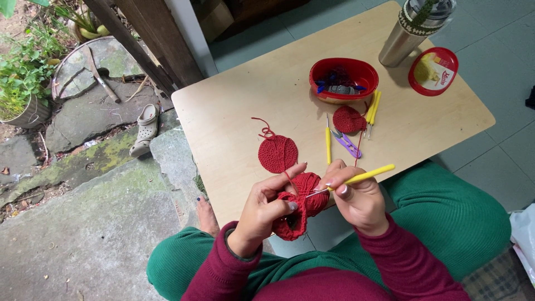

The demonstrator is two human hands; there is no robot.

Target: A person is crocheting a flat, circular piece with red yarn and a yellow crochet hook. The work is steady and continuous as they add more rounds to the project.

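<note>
My left hand (263, 207) pinches a red crocheted piece (298, 214) just above my lap. My right hand (356, 196) grips a yellow-handled crochet hook (362, 176) whose metal tip pokes into that piece. A ball of red yarn (308, 188) sits behind the work, between both hands. On the small wooden table (234, 111) lies a finished red crocheted circle (277, 153) with a loose yarn tail, and a smaller red circle (349, 119) farther right.
A red oval tub (344, 78) of small items, its red lid (433, 71), a metal bottle (412, 30), more yellow hooks (373, 107), a single hook (328, 144) and purple snips (348, 143) are on the table. A sandal (146, 129) lies on stone paving at left.
</note>
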